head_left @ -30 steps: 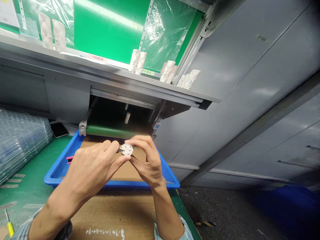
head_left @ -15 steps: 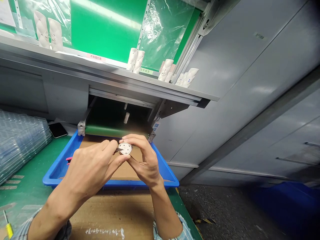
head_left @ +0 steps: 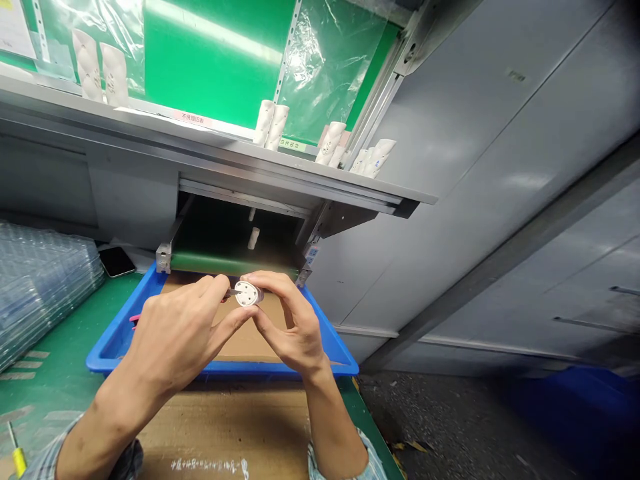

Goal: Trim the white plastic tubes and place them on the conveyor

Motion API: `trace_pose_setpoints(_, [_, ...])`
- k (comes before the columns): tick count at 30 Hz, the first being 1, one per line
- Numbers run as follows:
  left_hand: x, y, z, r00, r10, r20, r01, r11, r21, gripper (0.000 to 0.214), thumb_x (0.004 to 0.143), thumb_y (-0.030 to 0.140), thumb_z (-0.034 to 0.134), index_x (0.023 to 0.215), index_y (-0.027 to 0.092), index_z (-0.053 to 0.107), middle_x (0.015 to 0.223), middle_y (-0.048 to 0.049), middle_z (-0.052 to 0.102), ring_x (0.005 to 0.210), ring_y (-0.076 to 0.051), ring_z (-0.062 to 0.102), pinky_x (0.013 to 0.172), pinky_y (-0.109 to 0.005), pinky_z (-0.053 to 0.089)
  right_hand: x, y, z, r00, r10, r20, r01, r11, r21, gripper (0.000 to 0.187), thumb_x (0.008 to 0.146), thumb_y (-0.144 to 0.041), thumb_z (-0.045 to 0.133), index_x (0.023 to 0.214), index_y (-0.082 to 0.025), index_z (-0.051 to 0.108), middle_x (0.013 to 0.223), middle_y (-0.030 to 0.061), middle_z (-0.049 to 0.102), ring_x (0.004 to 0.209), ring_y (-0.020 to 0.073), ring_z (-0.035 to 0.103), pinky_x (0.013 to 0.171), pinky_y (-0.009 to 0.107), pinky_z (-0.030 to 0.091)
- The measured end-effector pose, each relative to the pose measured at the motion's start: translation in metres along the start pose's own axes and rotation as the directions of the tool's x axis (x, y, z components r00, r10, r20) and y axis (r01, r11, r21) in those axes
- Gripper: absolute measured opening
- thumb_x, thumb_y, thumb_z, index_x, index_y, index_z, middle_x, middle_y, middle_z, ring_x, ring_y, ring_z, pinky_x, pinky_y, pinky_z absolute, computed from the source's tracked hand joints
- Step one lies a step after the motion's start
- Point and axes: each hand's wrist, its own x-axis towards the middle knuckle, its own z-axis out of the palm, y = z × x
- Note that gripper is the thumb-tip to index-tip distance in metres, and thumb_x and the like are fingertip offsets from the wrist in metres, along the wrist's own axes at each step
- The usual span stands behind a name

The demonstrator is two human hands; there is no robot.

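Note:
My right hand [head_left: 295, 327] is closed around a white cylindrical part [head_left: 248, 294], with thumb and fingers on its sides. Its round end face, marked by several small dark holes, is turned toward me. From the left, my left hand [head_left: 183, 327] pinches a thin metal-tipped tool [head_left: 232, 292], whose tip lies at the left rim of that face. Most of the tool is hidden by the fingers, so its exact kind cannot be told. My left thumb reaches to the lower edge of the white part. Both hands are above a blue tray [head_left: 225, 367] lined with cardboard.
A conveyor with a green belt [head_left: 235, 261] ends behind the tray, carrying white pieces [head_left: 254, 238]. White tubes [head_left: 116, 75] stand on the shelf above. Stacked clear plastic trays [head_left: 45, 287], a phone [head_left: 117, 261] and a yellow-handled screwdriver [head_left: 19, 460] lie to the left.
The white part has shifted slightly left and tilted, so more of its side shows. My left hand and the tool have moved a little with it. Both hands keep their hold.

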Motion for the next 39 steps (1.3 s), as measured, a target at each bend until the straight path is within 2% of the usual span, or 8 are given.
trace_pose_setpoints(4, [-0.0008,0.0011,-0.0004,1.000,-0.005,0.023,0.004,1.000,0.018,0.049,0.113,0.056,0.034,0.086,0.024,0.059,0.072,-0.0009,0.069,0.060,-0.019,0.066,0.053,-0.032,0.025,-0.0005,0.0008,0.0007,1.000,0.011,-0.020,-0.011,1.000,-0.008,0.035,0.100,-0.016,0.070,0.134,-0.026,0.064,0.127,0.0101,0.073,0.121,0.0258,0.071,0.105,0.044,0.062])
trace_pose_setpoints(9, [-0.0006,0.0024,-0.0010,0.997,0.056,-0.045,-0.055,0.998,0.020,0.052,0.115,0.052,0.027,0.082,0.024,0.057,0.067,0.0003,0.063,0.056,-0.018,0.063,0.051,-0.034,0.022,-0.0012,0.0024,0.0015,0.999,0.032,-0.036,-0.031,0.999,0.004,0.029,0.101,-0.019,0.070,0.129,-0.026,0.064,0.123,0.0102,0.072,0.119,0.0261,0.072,0.104,0.045,0.063])
trace_pose_setpoints(15, [-0.0003,0.0020,0.0000,0.998,0.041,-0.039,-0.042,0.999,-0.025,0.045,0.113,0.055,0.035,0.090,0.023,0.057,0.078,0.0000,0.070,0.064,-0.020,0.069,0.053,-0.032,0.028,-0.0011,0.0019,0.0013,0.998,0.000,-0.060,-0.001,1.000,-0.018,0.036,0.099,-0.017,0.073,0.132,-0.028,0.064,0.124,0.0084,0.070,0.119,0.0248,0.070,0.104,0.043,0.061])
trace_pose_setpoints(29, [-0.0023,0.0054,-0.0021,0.990,0.110,-0.093,-0.104,0.992,0.064,0.054,0.115,0.052,0.022,0.081,0.024,0.052,0.065,0.0013,0.060,0.053,-0.018,0.061,0.050,-0.033,0.023,-0.0001,0.0001,0.0027,0.991,-0.087,-0.106,0.072,0.987,-0.144,0.040,0.095,-0.010,0.075,0.128,-0.028,0.062,0.115,0.0059,0.068,0.106,0.0237,0.068,0.091,0.040,0.062])
trace_pose_setpoints(39, [-0.0013,0.0090,-0.0024,0.984,0.128,-0.121,-0.122,0.991,0.061,0.052,0.116,0.050,0.023,0.080,0.024,0.050,0.064,0.0022,0.058,0.051,-0.017,0.059,0.050,-0.033,0.025,-0.0003,0.0000,0.0082,0.972,-0.150,-0.181,0.111,0.971,-0.210,0.038,0.094,-0.008,0.073,0.123,-0.029,0.058,0.106,0.0043,0.065,0.097,0.0232,0.066,0.082,0.040,0.062])
